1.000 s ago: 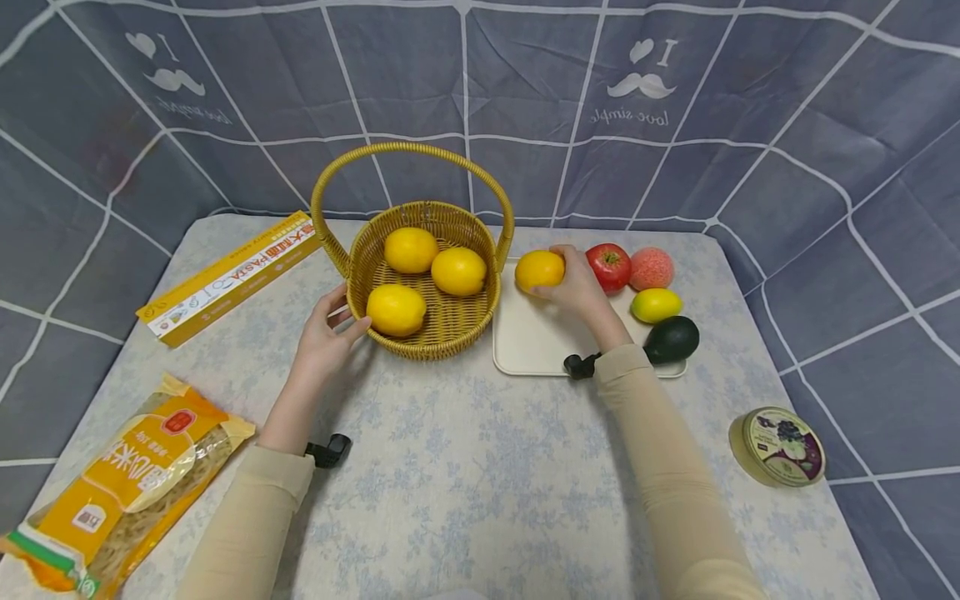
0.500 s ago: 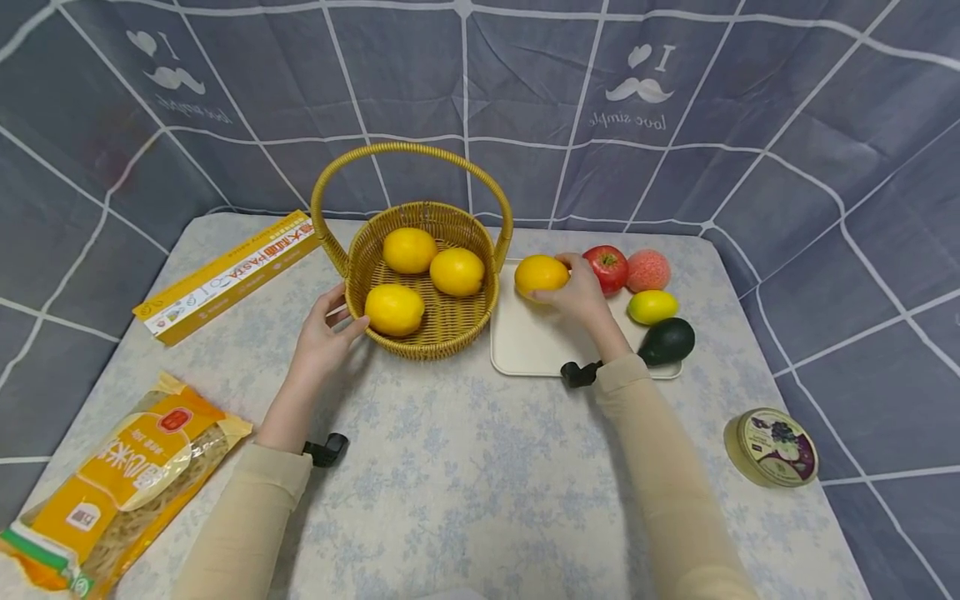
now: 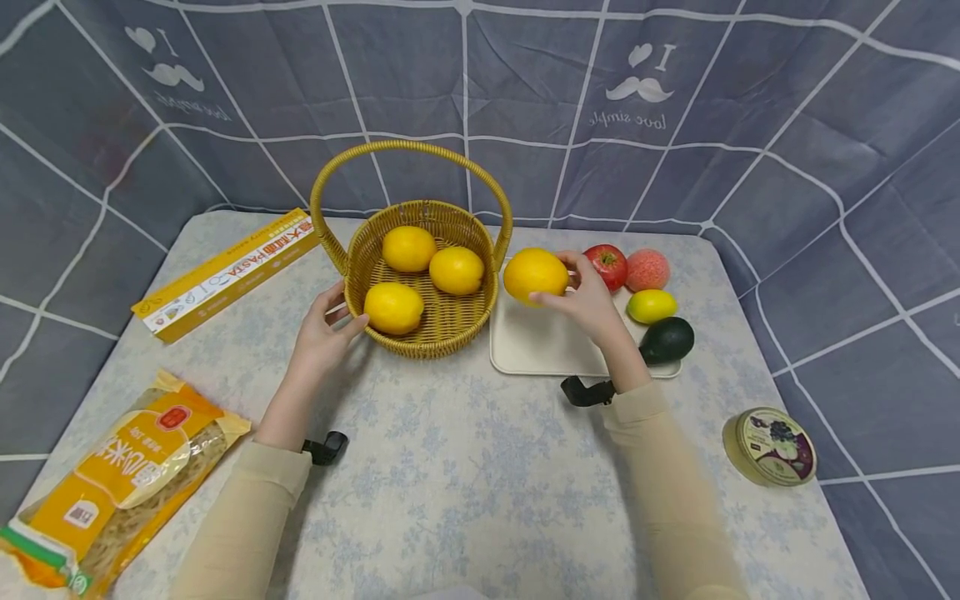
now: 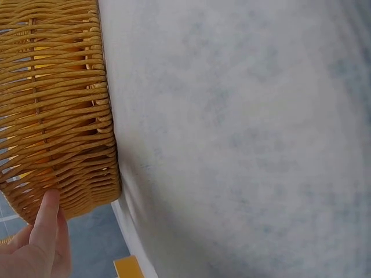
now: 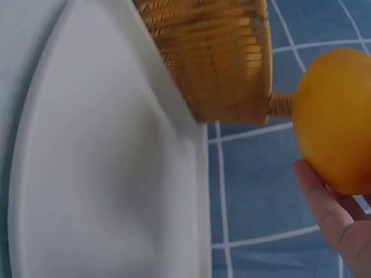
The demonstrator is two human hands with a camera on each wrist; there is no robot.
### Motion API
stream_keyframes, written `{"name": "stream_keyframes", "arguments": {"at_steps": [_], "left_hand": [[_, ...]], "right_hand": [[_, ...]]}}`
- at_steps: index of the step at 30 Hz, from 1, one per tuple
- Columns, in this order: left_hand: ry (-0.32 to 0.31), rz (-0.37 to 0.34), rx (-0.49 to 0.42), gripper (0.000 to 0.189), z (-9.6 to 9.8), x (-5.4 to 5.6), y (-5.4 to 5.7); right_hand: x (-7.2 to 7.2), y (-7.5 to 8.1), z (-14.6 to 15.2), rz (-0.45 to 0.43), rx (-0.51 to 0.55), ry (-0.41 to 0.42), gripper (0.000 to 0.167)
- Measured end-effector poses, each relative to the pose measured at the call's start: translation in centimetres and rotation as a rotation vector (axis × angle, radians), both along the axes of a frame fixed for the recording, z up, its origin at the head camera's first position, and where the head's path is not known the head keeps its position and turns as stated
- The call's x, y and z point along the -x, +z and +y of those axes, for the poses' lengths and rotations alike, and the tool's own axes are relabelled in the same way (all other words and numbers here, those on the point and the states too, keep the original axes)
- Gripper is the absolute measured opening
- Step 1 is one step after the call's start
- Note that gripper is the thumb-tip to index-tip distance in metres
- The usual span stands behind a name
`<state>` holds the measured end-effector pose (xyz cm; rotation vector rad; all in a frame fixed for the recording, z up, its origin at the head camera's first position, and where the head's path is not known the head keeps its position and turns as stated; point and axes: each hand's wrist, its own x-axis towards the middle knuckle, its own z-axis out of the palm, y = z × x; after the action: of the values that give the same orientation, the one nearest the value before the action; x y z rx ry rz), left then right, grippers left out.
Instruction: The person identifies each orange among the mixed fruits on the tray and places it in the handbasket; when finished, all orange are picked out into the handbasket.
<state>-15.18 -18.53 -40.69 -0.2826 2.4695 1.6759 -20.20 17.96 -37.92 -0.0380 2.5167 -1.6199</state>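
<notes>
In the head view my right hand grips a large yellow lemon, held over the left part of the white tray. The right wrist view shows the lemon raised, with fingers and thumb round its lower side. A woven basket with a tall arched handle stands just left of the tray and contains three similar lemons. My left hand rests on the basket's left side, its thumb near the rim. In the left wrist view, a straight digit touches the outer weave.
On the tray's right lie a red apple, a pinkish peach, a smaller lemon and a dark avocado. A pasta box and a noodle bag lie left. A round tin stands right.
My right hand has lifted the lemon up off the tray and moved it slightly left toward the basket. The left hand and the basket stay in place.
</notes>
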Motion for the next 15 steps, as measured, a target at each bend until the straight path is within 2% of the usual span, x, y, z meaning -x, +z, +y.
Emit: {"name": "stream_keyframes", "arguments": {"at_steps": [9,15], "left_hand": [[-0.002,0.014,-0.005,0.073,-0.1,0.0,-0.2],[-0.011,0.011,-0.012,0.073,-0.2,-0.1,-0.1]], "right_hand": [[-2.0,0.3,-3.7,0.083,0.144,0.094,0.076],[-2.1,-0.8,-6.6,0.135,0.098,0.129,0.078]]}}
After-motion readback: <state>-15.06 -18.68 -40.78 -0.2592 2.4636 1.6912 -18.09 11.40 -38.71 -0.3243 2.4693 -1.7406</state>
